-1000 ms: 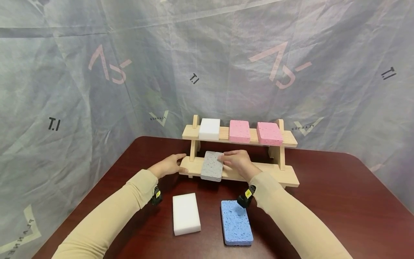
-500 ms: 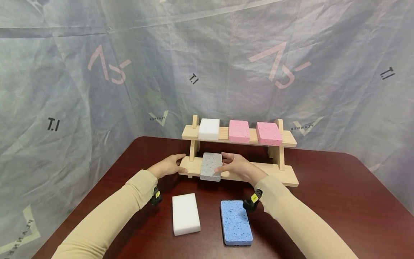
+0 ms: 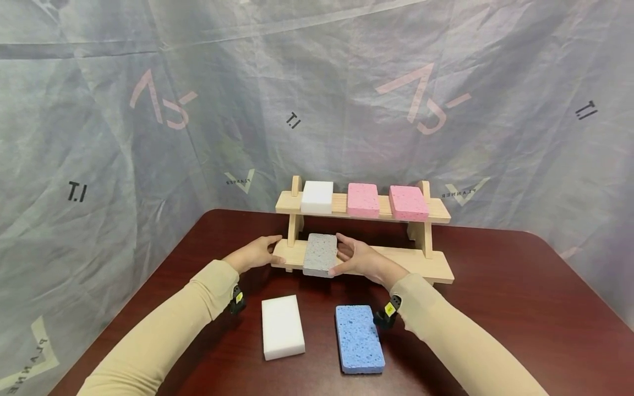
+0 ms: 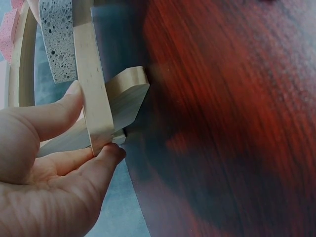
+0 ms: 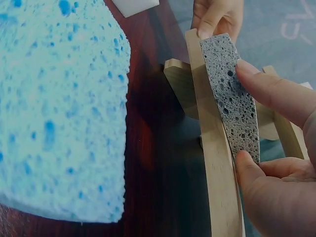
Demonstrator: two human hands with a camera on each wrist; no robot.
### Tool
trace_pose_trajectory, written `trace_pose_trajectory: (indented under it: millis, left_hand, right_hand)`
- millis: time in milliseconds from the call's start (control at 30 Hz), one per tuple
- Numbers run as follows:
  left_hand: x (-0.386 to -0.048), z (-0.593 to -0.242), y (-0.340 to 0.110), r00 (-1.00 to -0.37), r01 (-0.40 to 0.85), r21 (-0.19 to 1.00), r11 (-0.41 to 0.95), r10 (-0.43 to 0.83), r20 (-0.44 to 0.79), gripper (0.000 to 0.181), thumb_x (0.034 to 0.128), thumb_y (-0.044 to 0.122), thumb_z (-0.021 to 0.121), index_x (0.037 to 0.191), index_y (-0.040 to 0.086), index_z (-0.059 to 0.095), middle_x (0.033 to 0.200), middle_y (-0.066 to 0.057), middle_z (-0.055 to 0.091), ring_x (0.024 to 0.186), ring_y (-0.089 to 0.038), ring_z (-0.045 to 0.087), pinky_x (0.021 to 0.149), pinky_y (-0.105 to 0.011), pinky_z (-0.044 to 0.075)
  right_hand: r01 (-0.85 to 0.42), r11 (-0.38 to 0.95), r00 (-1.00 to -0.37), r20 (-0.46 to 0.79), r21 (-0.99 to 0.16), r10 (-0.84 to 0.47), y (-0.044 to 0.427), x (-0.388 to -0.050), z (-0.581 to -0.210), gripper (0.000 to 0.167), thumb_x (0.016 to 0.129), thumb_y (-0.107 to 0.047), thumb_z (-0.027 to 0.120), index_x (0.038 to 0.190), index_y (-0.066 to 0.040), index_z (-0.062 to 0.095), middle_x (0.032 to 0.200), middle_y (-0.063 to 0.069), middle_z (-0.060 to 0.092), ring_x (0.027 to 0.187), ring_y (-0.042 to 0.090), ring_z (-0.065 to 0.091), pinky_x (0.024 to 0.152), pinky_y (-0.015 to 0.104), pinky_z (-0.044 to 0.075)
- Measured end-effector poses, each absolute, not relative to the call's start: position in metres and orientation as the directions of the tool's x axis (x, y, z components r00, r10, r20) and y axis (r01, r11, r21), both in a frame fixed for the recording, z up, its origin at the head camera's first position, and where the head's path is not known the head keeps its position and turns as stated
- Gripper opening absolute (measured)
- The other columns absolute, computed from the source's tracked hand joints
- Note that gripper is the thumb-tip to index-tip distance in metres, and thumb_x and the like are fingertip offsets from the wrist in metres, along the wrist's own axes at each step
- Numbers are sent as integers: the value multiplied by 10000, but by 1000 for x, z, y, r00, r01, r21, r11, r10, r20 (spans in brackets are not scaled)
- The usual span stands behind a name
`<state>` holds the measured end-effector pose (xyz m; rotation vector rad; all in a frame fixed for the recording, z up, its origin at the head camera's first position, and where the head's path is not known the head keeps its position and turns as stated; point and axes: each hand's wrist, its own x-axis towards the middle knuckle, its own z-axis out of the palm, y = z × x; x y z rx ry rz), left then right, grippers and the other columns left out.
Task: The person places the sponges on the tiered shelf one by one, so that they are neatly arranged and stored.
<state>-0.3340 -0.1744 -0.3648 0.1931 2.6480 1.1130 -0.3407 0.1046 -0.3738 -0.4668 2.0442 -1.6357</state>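
Observation:
A wooden two-tier rack (image 3: 396, 261) stands on the table. My left hand (image 3: 252, 254) grips the left end of its lower shelf; the left wrist view shows my thumb and fingers (image 4: 101, 168) on either side of the board. A grey speckled sponge (image 3: 320, 254) lies on that shelf, its front end slightly past the board's edge. At the sponge's right side, my right hand (image 3: 364, 261) holds it, thumb at the front corner and fingers near the back. In the right wrist view, two digits touch the grey sponge (image 5: 229, 94).
On the upper shelf sit a white sponge (image 3: 317, 197) and two pink sponges, one in the middle (image 3: 363, 199) and one at the right (image 3: 409, 202). Nearer on the dark red table (image 3: 495, 308) lie a white sponge (image 3: 283, 327) and a blue sponge (image 3: 359, 338). Grey fabric hangs behind.
My right thumb has slid from the grey sponge's top to its front right corner, and the hand has spread along its side. The sponge lies straighter on the shelf. My left hand stays put.

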Motion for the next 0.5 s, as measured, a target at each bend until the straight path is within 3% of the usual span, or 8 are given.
trace_pose_trajectory:
  millis: [500]
  left_hand:
    - [-335, -366, -176, -956, 10, 740, 673, 222, -189, 735, 917, 71, 659, 1525, 5, 252, 1573, -216, 252, 1402, -373, 351, 1075, -434, 415]
  right_hand:
    - [-18, 285, -846, -137, -958, -515, 91, -346, -376, 1045, 779, 0, 788, 1566, -73, 105, 1594, 216, 183, 1460, 341, 246, 1140, 434, 307]
